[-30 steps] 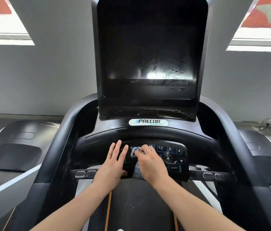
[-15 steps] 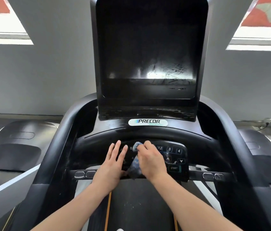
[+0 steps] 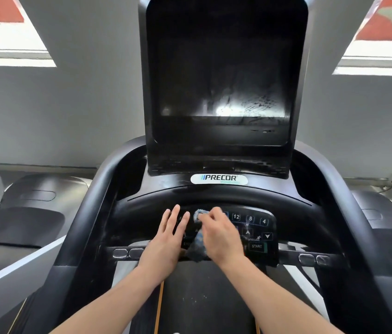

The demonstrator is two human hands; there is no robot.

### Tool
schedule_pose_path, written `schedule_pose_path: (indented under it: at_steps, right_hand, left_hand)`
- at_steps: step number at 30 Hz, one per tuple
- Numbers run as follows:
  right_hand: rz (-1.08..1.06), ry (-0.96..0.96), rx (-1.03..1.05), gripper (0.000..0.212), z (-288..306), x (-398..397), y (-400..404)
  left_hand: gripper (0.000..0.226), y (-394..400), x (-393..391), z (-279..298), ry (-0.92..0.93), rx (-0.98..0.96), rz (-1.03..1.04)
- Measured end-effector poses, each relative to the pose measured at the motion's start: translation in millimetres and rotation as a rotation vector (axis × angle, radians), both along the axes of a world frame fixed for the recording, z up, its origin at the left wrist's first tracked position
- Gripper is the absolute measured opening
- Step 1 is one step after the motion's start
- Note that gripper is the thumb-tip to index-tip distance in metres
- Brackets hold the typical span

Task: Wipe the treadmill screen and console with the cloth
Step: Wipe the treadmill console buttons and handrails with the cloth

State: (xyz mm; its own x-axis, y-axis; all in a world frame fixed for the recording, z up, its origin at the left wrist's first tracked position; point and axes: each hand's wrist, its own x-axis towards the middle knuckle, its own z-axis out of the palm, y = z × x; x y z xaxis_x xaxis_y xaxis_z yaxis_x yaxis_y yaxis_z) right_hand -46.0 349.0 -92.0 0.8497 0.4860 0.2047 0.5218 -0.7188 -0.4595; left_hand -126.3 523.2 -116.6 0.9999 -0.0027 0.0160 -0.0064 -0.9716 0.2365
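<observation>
A black treadmill console [image 3: 257, 227] with numbered keys and a START button sits below a tall dark screen [image 3: 224, 88] that shows smears near its lower right. My right hand [image 3: 221, 235] is closed on a blue-and-white cloth [image 3: 198, 244] and presses it against the middle of the keypad; part of the cloth hangs below the panel's edge. My left hand [image 3: 168, 239] lies flat beside it on the keypad's left part, fingers spread and holding nothing.
Curved black handrails [image 3: 86, 218] run down both sides of the console. A crossbar with grip sensors [image 3: 127, 253] lies under the keypad. The running belt [image 3: 204, 300] is below. Neighbouring machines [image 3: 33, 213] stand left and right, with a grey wall behind.
My right hand has bunched the cloth and slid it slightly up the keypad. My left hand has stayed flat in about the same place.
</observation>
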Motion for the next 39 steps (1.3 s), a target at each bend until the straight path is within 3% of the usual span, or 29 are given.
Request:
schedule_pose_path:
  at_steps: [6, 12, 17, 21, 23, 28, 35, 39]
  right_hand:
    - [-0.137, 0.009, -0.048, 0.039, -5, 6, -57]
    - [0.114, -0.198, -0.099, 0.041, 1, -12, 6]
    - [0.128, -0.212, -0.214, 0.062, -18, -4, -59]
    - [0.053, -0.222, -0.156, 0.042, -15, -7, -57]
    - [0.123, -0.258, -0.100, 0.034, -3, -13, -26]
    - [0.254, -0.278, -0.204, 0.044, 4, -4, -13]
    - [0.121, -0.114, -0.210, 0.037, -9, 17, -96]
    - [0.013, -0.184, -0.163, 0.036, 15, 38, -102]
  left_hand:
    - [0.120, -3, -1, 2, 0.006, 0.015, -0.005]
    - [0.113, -5, -2, 8, 0.003, 0.012, 0.001]
    - [0.115, -6, -2, 8, 0.013, 0.024, -0.006]
    - [0.116, -9, -1, 10, 0.024, 0.034, 0.001]
    - [0.119, -8, -1, 10, 0.024, 0.024, 0.011]
    - [0.119, -8, -2, 9, 0.038, 0.003, 0.026]
    - [0.123, -18, 1, 21, 0.084, 0.214, 0.023]
    - [0.111, -34, 13, 32, 0.030, 0.330, -0.120]
